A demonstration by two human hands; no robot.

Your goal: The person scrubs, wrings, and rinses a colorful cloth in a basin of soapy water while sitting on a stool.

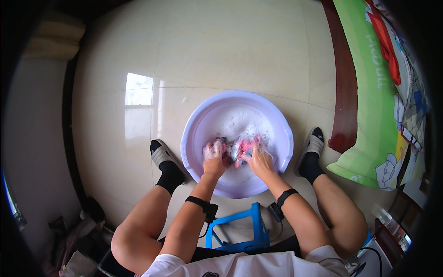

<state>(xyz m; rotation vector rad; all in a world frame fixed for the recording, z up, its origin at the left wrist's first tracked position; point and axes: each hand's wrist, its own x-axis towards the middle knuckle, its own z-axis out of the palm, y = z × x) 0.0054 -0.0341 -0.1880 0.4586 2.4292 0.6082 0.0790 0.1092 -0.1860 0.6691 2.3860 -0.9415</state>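
Observation:
A round lavender plastic basin stands on the floor between my feet, with water and white suds inside. Wet pink and dark cloth lies in the foam near the basin's near side. My left hand, coated in lather, grips a dark and pink part of the cloth. Opposite it, my right hand has hold of the pink part, with suds over the fingers. Foam hides some fingertips and the cloth's lower folds.
A blue plastic stool is close in front of my body. Glossy beige floor tiles surround the basin. At right, a green printed bedspread hangs beside a dark red wooden bed edge. Slippers flank the basin.

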